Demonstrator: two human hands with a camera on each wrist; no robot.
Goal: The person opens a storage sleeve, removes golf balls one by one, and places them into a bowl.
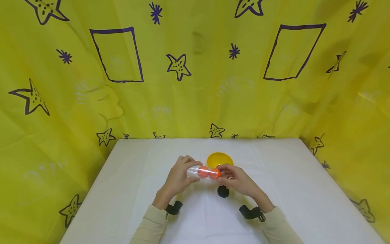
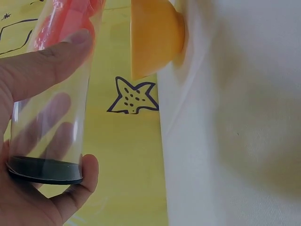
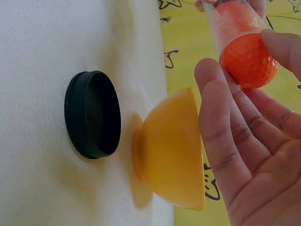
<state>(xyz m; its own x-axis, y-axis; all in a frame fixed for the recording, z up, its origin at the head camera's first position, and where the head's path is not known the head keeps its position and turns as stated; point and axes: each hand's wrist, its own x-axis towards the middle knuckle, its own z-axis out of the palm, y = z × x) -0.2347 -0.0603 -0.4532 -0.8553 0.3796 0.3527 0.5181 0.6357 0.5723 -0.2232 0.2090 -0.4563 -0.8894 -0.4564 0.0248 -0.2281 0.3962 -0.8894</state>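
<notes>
My left hand (image 1: 179,174) grips a clear tube (image 1: 192,171), held almost level above the table. In the left wrist view, a black cap (image 2: 46,170) closes the tube's end by the palm. Two orange golf balls lie toward the other end: one ball (image 1: 203,171) is inside, and the end ball (image 3: 249,61) sticks partly out of the uncapped mouth. My right hand (image 1: 239,179) has its thumb and fingertips around that end ball. Below the hands, a loose black cap (image 3: 91,113) lies on the table, hollow side up.
A yellow bowl (image 1: 220,159) stands upright just behind the hands on the white table (image 1: 146,210). Yellow cloth (image 1: 201,98) with drawn stars hangs behind and along both sides. Each wrist wears a black camera mount.
</notes>
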